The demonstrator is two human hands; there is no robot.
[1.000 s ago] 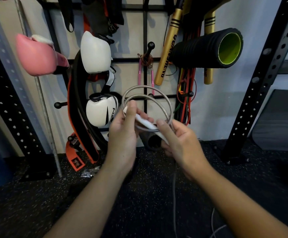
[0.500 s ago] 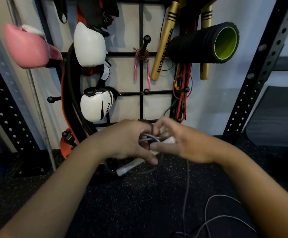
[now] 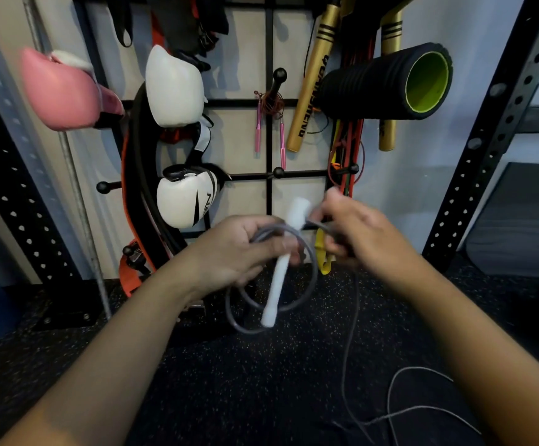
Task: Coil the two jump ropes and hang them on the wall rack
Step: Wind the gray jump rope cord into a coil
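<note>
A grey jump rope with a white handle is in front of me, partly wound into loops. My left hand is closed around the loops and the handle, which points down and a little to the left. Just to its right, my right hand pinches the rope's free length, which trails down to the floor. A second jump rope with pink handles hangs coiled on a peg of the black wall rack above my hands.
White boxing gloves and a pink glove hang at the left of the rack. Gold sticks, a black foam roller and coloured bands hang at the right. Black perforated uprights flank the rack. Loose rope lies on the speckled floor.
The loops went from raised to hanging below my left hand. The white handle now sits upright in my left fist. My right hand has drawn a little to the right with the rope.
</note>
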